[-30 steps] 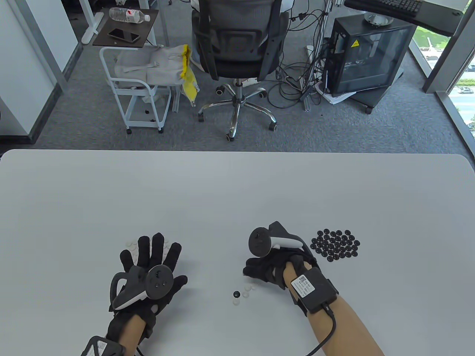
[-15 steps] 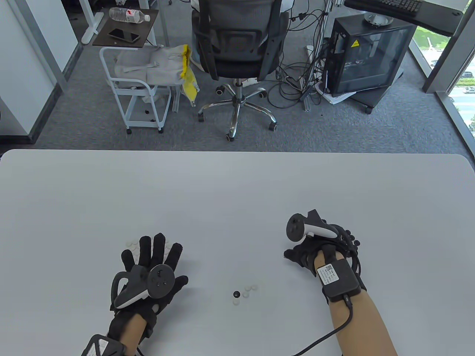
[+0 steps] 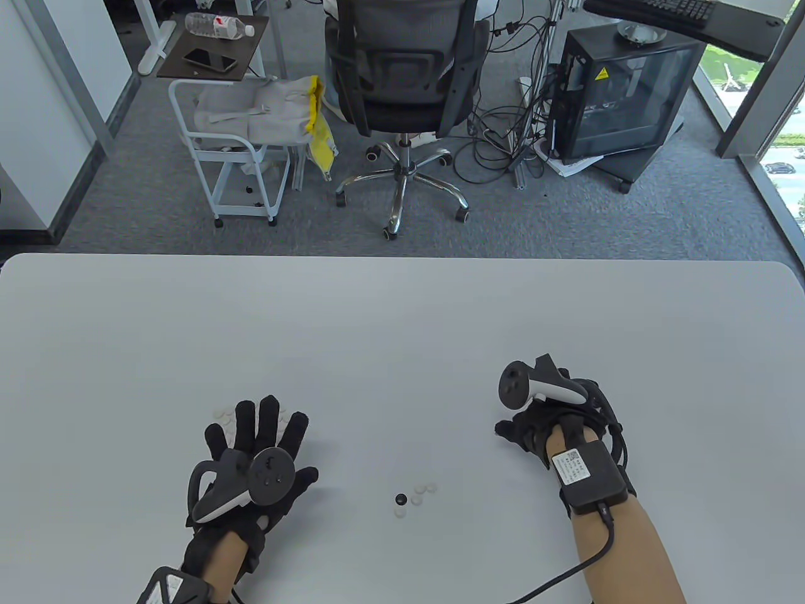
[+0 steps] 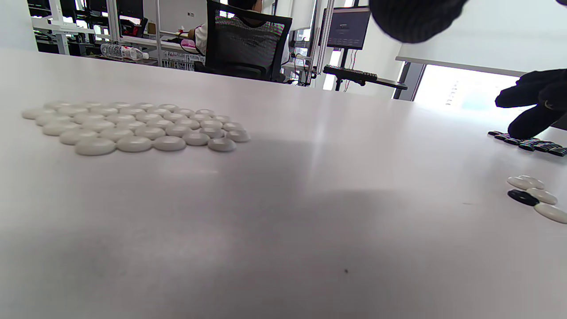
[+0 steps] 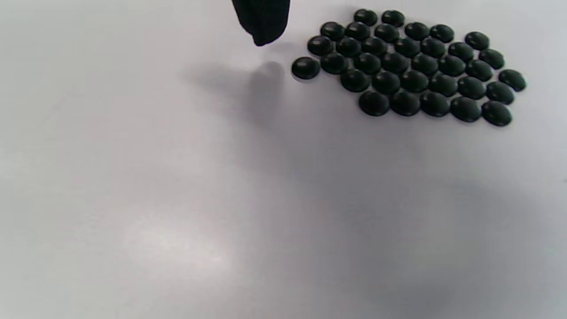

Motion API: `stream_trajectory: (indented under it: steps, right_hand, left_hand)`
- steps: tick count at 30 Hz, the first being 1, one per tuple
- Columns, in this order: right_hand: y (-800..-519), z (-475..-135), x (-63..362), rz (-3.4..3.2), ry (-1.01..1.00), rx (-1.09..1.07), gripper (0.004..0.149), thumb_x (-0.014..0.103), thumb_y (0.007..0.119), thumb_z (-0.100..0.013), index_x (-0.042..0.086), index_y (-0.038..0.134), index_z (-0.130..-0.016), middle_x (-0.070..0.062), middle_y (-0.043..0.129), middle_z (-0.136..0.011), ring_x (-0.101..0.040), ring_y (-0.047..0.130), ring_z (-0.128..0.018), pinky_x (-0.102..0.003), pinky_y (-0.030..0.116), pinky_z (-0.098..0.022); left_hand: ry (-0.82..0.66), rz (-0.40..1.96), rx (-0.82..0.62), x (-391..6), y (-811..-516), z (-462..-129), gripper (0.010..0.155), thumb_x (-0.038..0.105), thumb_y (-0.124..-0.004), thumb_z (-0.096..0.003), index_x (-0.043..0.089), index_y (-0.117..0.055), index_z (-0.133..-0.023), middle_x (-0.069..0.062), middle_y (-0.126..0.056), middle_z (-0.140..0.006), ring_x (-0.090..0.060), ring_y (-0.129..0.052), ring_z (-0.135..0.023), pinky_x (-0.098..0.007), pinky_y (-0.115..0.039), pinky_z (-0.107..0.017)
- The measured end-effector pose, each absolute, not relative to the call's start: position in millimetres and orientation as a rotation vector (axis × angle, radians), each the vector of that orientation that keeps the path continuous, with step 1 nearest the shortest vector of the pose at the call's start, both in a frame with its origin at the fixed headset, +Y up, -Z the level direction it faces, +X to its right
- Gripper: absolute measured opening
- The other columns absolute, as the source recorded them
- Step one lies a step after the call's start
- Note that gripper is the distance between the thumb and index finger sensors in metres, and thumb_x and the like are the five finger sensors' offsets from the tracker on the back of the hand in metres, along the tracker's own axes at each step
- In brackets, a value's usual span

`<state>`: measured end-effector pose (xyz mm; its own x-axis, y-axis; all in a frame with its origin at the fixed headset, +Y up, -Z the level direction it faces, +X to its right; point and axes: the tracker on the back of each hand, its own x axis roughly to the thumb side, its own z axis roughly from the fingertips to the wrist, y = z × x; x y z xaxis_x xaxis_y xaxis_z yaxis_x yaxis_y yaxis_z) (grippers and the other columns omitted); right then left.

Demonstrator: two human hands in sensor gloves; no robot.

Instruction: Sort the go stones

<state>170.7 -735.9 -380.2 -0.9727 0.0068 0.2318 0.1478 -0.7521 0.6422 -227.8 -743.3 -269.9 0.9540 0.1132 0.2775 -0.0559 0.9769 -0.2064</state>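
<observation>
- Our left hand (image 3: pixel 255 456) lies flat with fingers spread over the white stones (image 4: pixel 133 126), keeping that pile together.
- Four mixed stones (image 3: pixel 412 497) wait in the middle, unsorted.
- Our right hand (image 3: pixel 541 428), fingers loose and holding nothing, now covers the black stones (image 5: pixel 412 66); a second ago it was near the middle.

Your left hand (image 3: pixel 255 450) lies flat, palm down, fingers straight and spread, tracker on its back. Your right hand (image 3: pixel 544 421) sits palm down further right, forearm angled in from the bottom edge; one fingertip (image 5: pixel 261 22) points down. Grip state not discernible.
</observation>
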Motion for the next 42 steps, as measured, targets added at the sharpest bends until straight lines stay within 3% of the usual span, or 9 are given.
stream_trajectory:
  steps: [6, 12, 22, 26, 32, 42]
  right_hand:
    - [-720.0, -355.4, 120.8, -2.846, -1.119, -0.748, 0.066, 0.05, 0.052, -0.061, 0.01, 0.073, -0.109, -0.037, 0.013, -0.116, -0.064, -0.002, -0.093, -0.09, 0.011, -0.056]
    - [-723.5, -320.9, 70.9, -2.745, -1.175, -1.083, 0.066, 0.05, 0.051, -0.062, 0.011, 0.067, -0.112, -0.038, 0.01, -0.115, -0.065, -0.002, -0.093, -0.09, 0.012, -0.056]
    - [-762.8, -308.6, 36.5, -2.647, -1.312, -1.207, 0.068, 0.051, 0.049, -0.061, 0.011, 0.055, -0.116, -0.04, 0.002, -0.112, -0.066, -0.006, -0.091, -0.09, 0.011, -0.056]
    - [-768.8, -313.8, 33.1, -2.676, -1.313, -1.19, 0.067, 0.05, 0.049, -0.061, 0.012, 0.053, -0.117, -0.04, 0.001, -0.112, -0.065, -0.007, -0.09, -0.09, 0.01, -0.056]
    - [-763.8, -345.1, 50.4, -2.792, -1.224, -0.966, 0.069, 0.05, 0.049, -0.061, 0.011, 0.055, -0.117, -0.039, 0.002, -0.113, -0.065, -0.007, -0.091, -0.09, 0.009, -0.056]
    - [-757.6, -399.8, 143.7, -3.045, -1.207, -0.346, 0.075, 0.051, 0.048, -0.061, 0.002, 0.061, -0.115, -0.041, 0.006, -0.113, -0.066, -0.006, -0.091, -0.09, 0.009, -0.055]
  left_hand:
    - [-0.29, 0.087, -0.206, -228.1, -743.7, -270.2, 0.08, 0.056, -0.056, -0.0575, 0.022, -0.016, -0.118, -0.023, 0.012, -0.114, -0.054, 0.014, -0.096, -0.082, 0.001, -0.05]
    - [-0.291, 0.085, -0.203, -228.0, -743.8, -270.2, 0.08, 0.056, -0.056, -0.0575, 0.022, -0.016, -0.118, -0.023, 0.012, -0.114, -0.054, 0.014, -0.096, -0.082, 0.001, -0.05]
    - [-0.292, 0.093, -0.197, -229.5, -744.5, -270.2, 0.081, 0.056, -0.056, -0.0576, 0.022, -0.016, -0.118, -0.023, 0.012, -0.114, -0.054, 0.014, -0.096, -0.082, 0.001, -0.05]
    - [-0.29, 0.097, -0.196, -230.4, -744.8, -270.4, 0.081, 0.056, -0.056, -0.0575, 0.022, -0.016, -0.118, -0.023, 0.012, -0.114, -0.054, 0.014, -0.096, -0.082, 0.001, -0.05]
    - [-0.288, 0.096, -0.202, -230.9, -745.3, -270.2, 0.081, 0.056, -0.056, -0.0575, 0.022, -0.016, -0.118, -0.023, 0.012, -0.114, -0.054, 0.014, -0.096, -0.082, 0.001, -0.05]
    - [-0.285, 0.109, -0.195, -233.3, -745.1, -270.7, 0.08, 0.056, -0.056, -0.0577, 0.022, -0.016, -0.118, -0.023, 0.012, -0.114, -0.054, 0.015, -0.096, -0.082, 0.001, -0.05]
